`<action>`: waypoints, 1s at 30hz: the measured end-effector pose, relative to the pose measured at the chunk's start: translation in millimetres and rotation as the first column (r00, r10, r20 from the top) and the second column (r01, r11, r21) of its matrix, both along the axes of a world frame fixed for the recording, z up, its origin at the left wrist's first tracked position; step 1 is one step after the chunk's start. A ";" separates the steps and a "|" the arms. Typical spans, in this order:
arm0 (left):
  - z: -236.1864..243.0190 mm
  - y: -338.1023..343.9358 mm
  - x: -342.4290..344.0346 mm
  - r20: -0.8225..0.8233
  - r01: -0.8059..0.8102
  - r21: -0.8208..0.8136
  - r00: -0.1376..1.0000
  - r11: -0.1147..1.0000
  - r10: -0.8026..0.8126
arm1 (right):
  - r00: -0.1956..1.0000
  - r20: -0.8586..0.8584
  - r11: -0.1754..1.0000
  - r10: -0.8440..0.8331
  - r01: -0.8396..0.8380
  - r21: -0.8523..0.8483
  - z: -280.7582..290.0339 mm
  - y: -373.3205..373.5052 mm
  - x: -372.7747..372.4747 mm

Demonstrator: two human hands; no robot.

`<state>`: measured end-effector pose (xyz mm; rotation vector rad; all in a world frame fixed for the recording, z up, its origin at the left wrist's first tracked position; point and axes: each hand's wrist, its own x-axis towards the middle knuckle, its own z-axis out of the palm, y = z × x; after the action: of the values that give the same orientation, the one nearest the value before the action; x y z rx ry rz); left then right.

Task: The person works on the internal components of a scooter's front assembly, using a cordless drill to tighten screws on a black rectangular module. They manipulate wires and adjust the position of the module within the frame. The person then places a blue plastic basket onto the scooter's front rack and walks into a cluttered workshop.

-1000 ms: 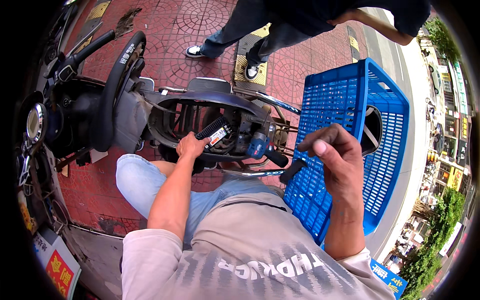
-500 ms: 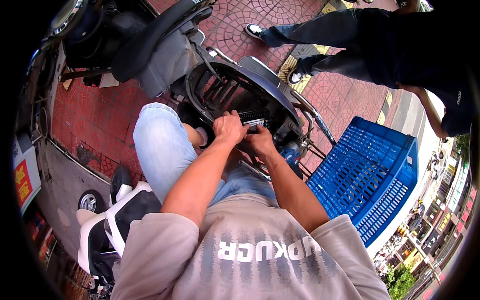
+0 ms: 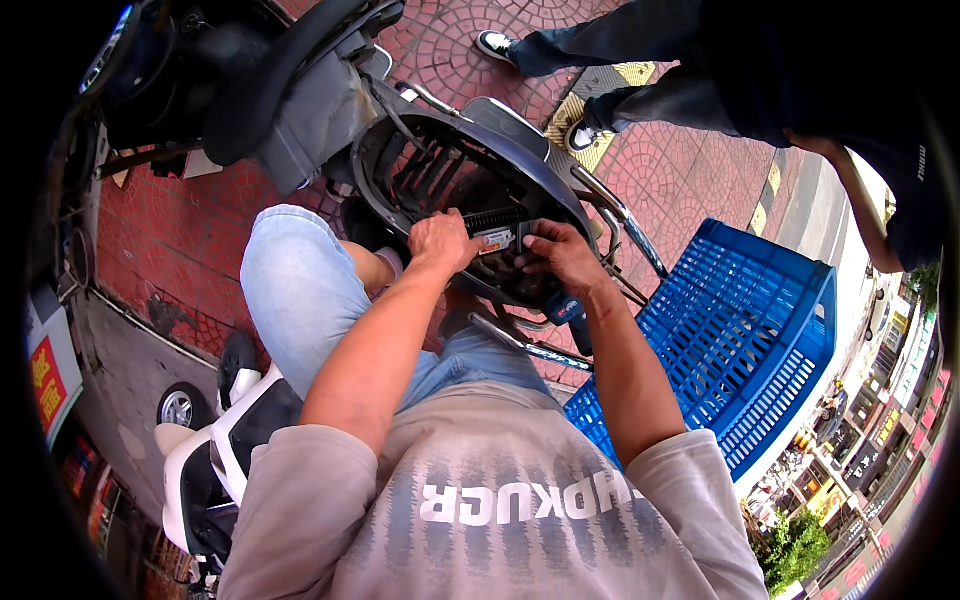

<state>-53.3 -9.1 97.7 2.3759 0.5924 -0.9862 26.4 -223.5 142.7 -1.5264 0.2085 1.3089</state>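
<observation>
A finned black controller box (image 3: 496,240) with a white and orange label lies between my two hands, over the opened body of a dark scooter (image 3: 520,165). My left hand (image 3: 441,243) is closed around its left end, fingertips hidden. At the other end my right hand (image 3: 565,254) pinches it between thumb and fingers. Below my right hand, a blue and black cordless power tool (image 3: 568,318) rests by the scooter's rear, partly hidden by my forearm. The scooter's seat (image 3: 300,70) is tipped up at the upper left.
A blue slatted plastic crate (image 3: 715,320) stands close to my right arm. A person in dark clothes (image 3: 760,80) stands at the upper right. To the lower left is a white and black scooter (image 3: 215,450). Chrome rails (image 3: 630,225) stick out at the scooter's rear.
My right hand has shifted right and turned, showing more of the box and its label. My left hand stays on the left end. The whole view has moved slightly.
</observation>
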 end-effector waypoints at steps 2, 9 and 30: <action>-0.1 1.6 -0.3 0.013 -0.002 -0.012 1.000 1.000 0.002 | 0.987 0.069 0.985 0.146 -0.138 -0.105 1.3 4.9 17.0; 3.8 5.5 -1.0 0.024 -0.041 -0.077 0.999 0.996 0.043 | 0.228 0.564 0.546 0.794 -0.676 -0.496 -19.0 21.5 57.4; 2.1 7.3 1.2 -0.019 -0.087 -0.087 0.996 0.992 0.085 | -0.073 0.595 0.438 0.800 -0.608 -0.663 -57.9 -2.3 32.6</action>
<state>-52.1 -1.8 99.8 2.2484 0.6383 -0.9740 59.0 -225.8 84.8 -2.4524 -1.5055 0.9415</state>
